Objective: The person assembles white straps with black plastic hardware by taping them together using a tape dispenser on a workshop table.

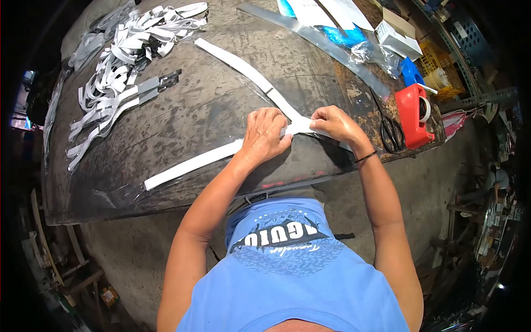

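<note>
A white flat strap [193,165] runs across the dark table from the lower left to a junction under my hands. Another white strap arm [235,62] slants from that junction toward the upper left, with a dark band partway along it. My left hand [267,134] lies over the strap just left of the junction, its fingers bent and thumb against the strap. On the right side of the junction my right hand [336,125] pinches the strap between thumb and fingers. A short end passes beneath the right hand, partly hidden.
A heap of white straps [124,55] covers the table's left side. Black scissors [391,133] and a red tape dispenser [413,117] sit to the right. A long clear strip [321,41], papers [326,12] and a white box [397,34] lie at the back right.
</note>
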`<state>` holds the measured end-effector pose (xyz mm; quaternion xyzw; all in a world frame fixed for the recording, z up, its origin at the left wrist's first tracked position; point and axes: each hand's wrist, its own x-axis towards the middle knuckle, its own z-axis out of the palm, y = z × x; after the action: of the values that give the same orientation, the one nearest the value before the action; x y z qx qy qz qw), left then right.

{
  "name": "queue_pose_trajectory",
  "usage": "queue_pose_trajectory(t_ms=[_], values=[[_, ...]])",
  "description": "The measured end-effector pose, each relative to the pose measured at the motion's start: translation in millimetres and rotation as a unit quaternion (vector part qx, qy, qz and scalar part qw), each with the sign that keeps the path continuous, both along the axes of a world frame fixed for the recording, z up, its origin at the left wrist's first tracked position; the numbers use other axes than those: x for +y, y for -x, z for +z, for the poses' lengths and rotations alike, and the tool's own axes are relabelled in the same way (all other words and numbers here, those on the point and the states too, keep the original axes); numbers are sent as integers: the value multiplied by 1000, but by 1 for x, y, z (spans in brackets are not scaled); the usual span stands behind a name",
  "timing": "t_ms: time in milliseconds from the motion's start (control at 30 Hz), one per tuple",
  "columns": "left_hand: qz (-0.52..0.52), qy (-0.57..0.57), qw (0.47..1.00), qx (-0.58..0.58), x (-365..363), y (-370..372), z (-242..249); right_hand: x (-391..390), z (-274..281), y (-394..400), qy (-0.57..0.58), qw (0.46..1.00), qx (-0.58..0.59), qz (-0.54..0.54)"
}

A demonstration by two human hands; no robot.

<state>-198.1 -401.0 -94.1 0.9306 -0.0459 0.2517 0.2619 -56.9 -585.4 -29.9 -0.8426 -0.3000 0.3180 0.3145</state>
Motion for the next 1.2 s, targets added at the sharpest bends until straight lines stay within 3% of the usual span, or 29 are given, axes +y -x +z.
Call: queue_pose_trajectory(t_ms=[367,433,500,600,700,767,900,1033,1100,1200], values=[[2,21,1000,-7,-1,2,-1,14,-15,9,28,997,-67,1],[1,22,1000,-5,-1,3,0,2,-15,13,-79,968,-239,-8],[1,26,1000,-4,-1,4,1,-18,-11,13,-43,966,-254,4],[-2,23,1000,-9,-2,3,1,-45,-25,22,-95,910,-403,26],[-5,13,1000,-13,-2,3,1,-40,-32,58,10,877,-477,54],[-7,0,1000,-24,-3,2,-1,-29,-43,77,84,879,-461,86],[-7,-36,999,9,-8,3,4,-14,-51,89,-20,898,-433,74],[-33,-85,994,66,-12,6,20,-48,-37,92,-56,910,-409,-29],[-35,-138,986,89,-13,7,19,-84,-44,89,-24,907,-416,-63],[-30,-129,986,101,-14,8,20,-122,-57,89,28,908,-395,-136]])
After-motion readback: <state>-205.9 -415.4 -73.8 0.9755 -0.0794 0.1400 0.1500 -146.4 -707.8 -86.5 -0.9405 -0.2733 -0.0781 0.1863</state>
